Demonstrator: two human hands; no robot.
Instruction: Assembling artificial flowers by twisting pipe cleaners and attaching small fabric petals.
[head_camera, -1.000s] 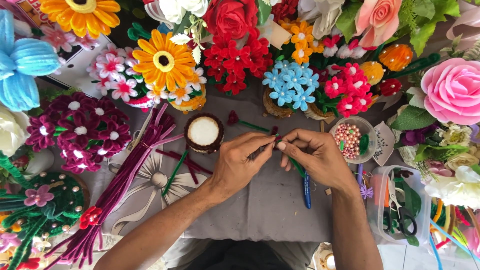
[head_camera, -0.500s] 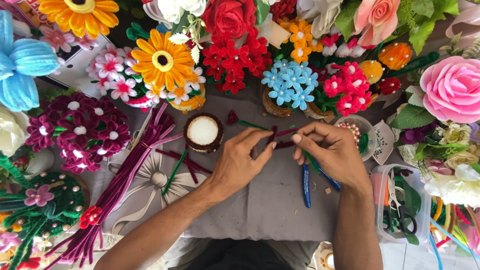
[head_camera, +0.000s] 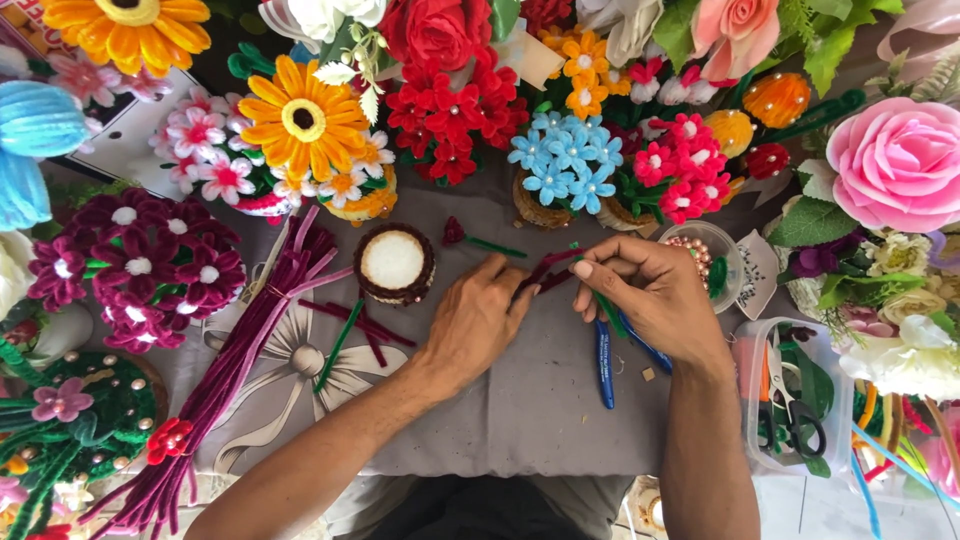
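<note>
Over the grey cloth (head_camera: 540, 400), I see my left hand (head_camera: 478, 325) and right hand (head_camera: 655, 295) both pinching a dark red pipe cleaner (head_camera: 545, 272) between fingertips. I would keep each pinch close to the bend, twisting tightly, clear of the bead bowl (head_camera: 725, 262).

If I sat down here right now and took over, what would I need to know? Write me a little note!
Left hand: fingers pinch a dark red fuzzy wire at its lower end.
Right hand: fingers grip the same wire's upper end, and blue-handled pliers sit under the palm.
Nearby: a round white-topped base, a small red bud on a green stem, a bundle of maroon wires, a cup of beads, scissors in a clear box.
Done: one bud lies finished.
Left: the held wire is only partly bent, not yet a flower shape.
</note>
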